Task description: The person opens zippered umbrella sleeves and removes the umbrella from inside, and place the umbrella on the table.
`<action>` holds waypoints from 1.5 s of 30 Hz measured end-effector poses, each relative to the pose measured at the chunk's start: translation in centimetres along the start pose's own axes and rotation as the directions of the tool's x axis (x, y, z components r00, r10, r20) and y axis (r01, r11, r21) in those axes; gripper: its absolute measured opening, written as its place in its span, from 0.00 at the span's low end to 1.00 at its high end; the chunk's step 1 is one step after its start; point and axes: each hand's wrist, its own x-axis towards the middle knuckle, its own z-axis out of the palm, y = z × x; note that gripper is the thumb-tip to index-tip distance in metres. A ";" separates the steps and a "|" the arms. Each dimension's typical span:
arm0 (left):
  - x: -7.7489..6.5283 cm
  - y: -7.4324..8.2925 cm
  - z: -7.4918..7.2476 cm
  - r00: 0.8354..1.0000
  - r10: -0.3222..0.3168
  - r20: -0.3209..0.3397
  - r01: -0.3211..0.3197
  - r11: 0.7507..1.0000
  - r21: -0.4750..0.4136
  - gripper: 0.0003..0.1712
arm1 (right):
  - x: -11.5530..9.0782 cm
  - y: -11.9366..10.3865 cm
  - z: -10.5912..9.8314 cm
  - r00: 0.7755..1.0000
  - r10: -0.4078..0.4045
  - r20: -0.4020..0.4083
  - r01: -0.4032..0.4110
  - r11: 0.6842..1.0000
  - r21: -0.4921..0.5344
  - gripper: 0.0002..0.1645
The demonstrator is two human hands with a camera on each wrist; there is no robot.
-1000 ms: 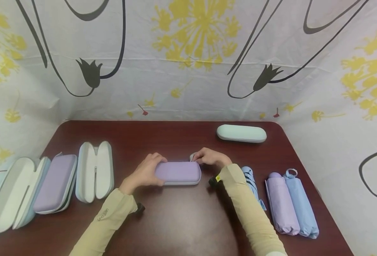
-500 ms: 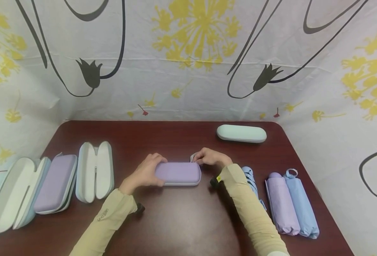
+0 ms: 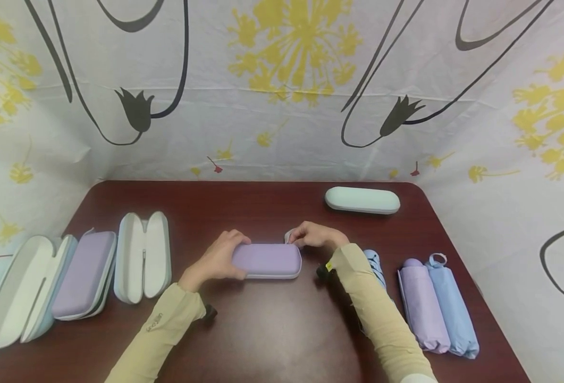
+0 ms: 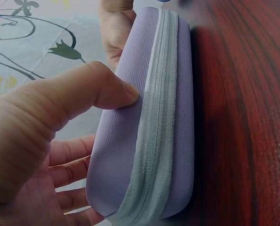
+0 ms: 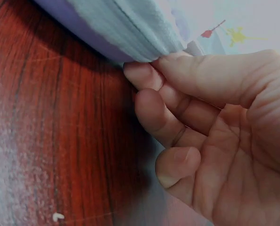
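A purple glasses case (image 3: 266, 260) with a pale zipper (image 4: 159, 117) round its side rests on the dark red table. My left hand (image 3: 218, 258) grips its left end, the thumb (image 4: 114, 92) on one face and the other fingers round the far side. At the back right corner my right hand (image 3: 315, 234) pinches with thumb and index finger at the zipper's edge, as the right wrist view shows; the zipper pull is hidden between the fingertips. Beside those fingertips a small greyish loop (image 3: 288, 235) sticks out. Both zipper bands lie close together along the side seen in the left wrist view.
At the left stand two open cases with white linings (image 3: 143, 258) (image 3: 18, 292) and another purple case (image 3: 85, 274) between them. A mint case (image 3: 362, 200) lies at the back right. Folded umbrellas, purple (image 3: 422, 306) and blue (image 3: 451, 308), lie right; a blue striped one (image 3: 373, 263) is partly behind the sleeve.
The purple case has shifted very slightly toward me. My right forearm covers more of the blue striped umbrella. Both hands keep their hold.
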 end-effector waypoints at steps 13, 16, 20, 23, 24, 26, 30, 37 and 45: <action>0.0 -0.1 0.2 1.000 0.006 0.008 -0.006 1.000 0.001 0.38 | -0.4 -0.6 0.3 1.000 0.022 0.022 -0.021 0.999 -0.036 0.06; 0.0 -0.1 0.2 1.000 0.008 0.012 -0.008 1.000 0.003 0.38 | -0.5 -0.8 0.4 1.000 -0.001 0.009 0.002 0.994 -0.112 0.06; 0.0 0.0 0.1 1.000 0.005 0.016 -0.005 1.000 0.000 0.38 | -0.7 -0.8 0.6 0.999 -0.024 -0.026 0.020 0.992 -0.123 0.07; -0.1 0.1 0.1 1.000 0.010 0.014 -0.010 1.000 -0.004 0.38 | -0.6 -0.4 0.8 0.998 -0.020 -0.054 0.019 0.999 -0.027 0.08; -0.1 0.1 0.1 1.000 0.015 0.012 -0.014 1.000 -0.005 0.38 | -0.6 -0.2 0.8 0.998 -0.023 -0.064 0.023 1.000 0.004 0.08; -0.1 0.1 0.1 1.000 0.025 0.011 -0.024 1.000 -0.008 0.38 | -0.6 0.0 0.9 0.996 -0.035 -0.081 0.039 0.998 0.051 0.08; -0.1 0.1 0.1 0.999 0.040 0.002 -0.040 0.999 -0.013 0.38 | -0.7 0.2 0.9 0.988 -0.089 -0.123 0.092 0.996 0.020 0.06; -0.1 -0.1 0.2 0.999 0.034 -0.005 -0.034 0.999 -0.009 0.38 | -0.8 0.6 0.9 0.973 -0.144 -0.180 0.121 0.984 -0.134 0.06; -0.6 -1.0 -0.3 0.999 0.051 0.000 -0.051 0.994 -0.092 0.38 | -0.9 0.1 1.0 0.953 -0.195 -0.231 0.141 0.962 -0.232 0.07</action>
